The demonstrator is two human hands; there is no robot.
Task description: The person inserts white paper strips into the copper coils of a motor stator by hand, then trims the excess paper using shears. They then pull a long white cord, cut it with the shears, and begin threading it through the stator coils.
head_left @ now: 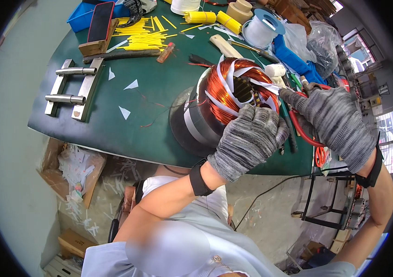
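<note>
A motor stator with copper windings and white insulation paper strips lies on the green table, its open bore turned toward the right. My left hand, in a grey knitted glove, is closed over the near rim of the windings; its fingertips are partly hidden at the bore. My right hand, gloved alike, grips a pair of red-handled scissors. Their blades reach left to a white paper strip that sticks out from the windings. Whether the blades are closed on the strip I cannot tell.
Left on the table is a metal frame with two rods. Behind lie yellow sleeves, a phone on a wooden stand, a hammer-like wooden handle and a white spool. A blue bin stands far right.
</note>
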